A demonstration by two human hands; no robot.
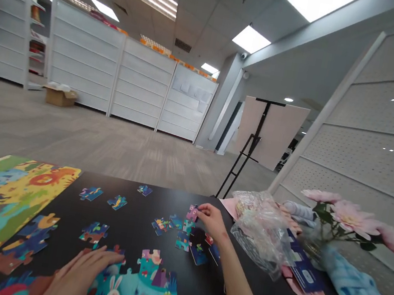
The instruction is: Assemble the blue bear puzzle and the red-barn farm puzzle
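Black table stands in a wide room with white shelves. Loose puzzle pieces lie on it, and a joined part of the puzzle lies near the near edge. The right hand has its fingers nearly closed and seems to pinch a small pink piece by its side. The left hand lies flat with fingers open, holds no piece, and steadies the joined part at its edge, so it does not slide.
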